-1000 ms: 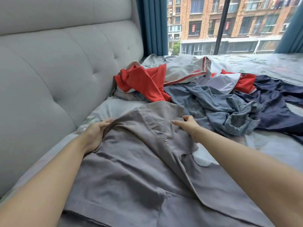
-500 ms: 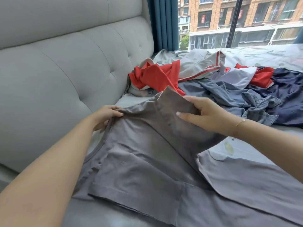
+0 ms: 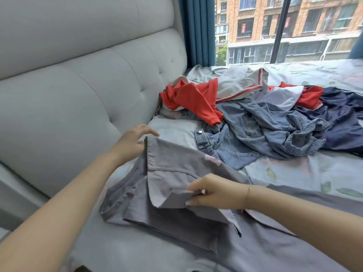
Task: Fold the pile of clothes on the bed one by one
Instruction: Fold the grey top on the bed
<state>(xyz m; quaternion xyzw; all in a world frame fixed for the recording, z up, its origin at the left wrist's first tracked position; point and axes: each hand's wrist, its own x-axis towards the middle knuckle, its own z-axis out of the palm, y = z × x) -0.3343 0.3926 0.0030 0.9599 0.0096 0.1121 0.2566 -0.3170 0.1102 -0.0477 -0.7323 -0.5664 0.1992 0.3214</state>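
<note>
Since half a second ago your right hand has dragged the upper flap of the grey garment down toward 6 o'clock, so a fold now lies across its body; grip there pinches the flap's edge between thumb and fingers. Your left hand has let go of the corner at 10 o'clock: fingers spread, hovering just beside the top hem, whether touching I cannot tell. Judgement: first fold of this piece is half made, needs flattening, then a second fold; the pile is untouched.

Grey garment: thin, matte woven cotton look, stitched hems, a curved ribbed opening on its left edge; it creases sharply and should hold a fold. It lies on the bed near you, at 6 o'clock of the pile.

Pile at 1 o'clock: stiff faded denim piece with a metal button, slick red jersey, grey top with red stripes, navy cloth. All crumpled, overlapping. Padded tufted headboard at 9 o'clock.
</note>
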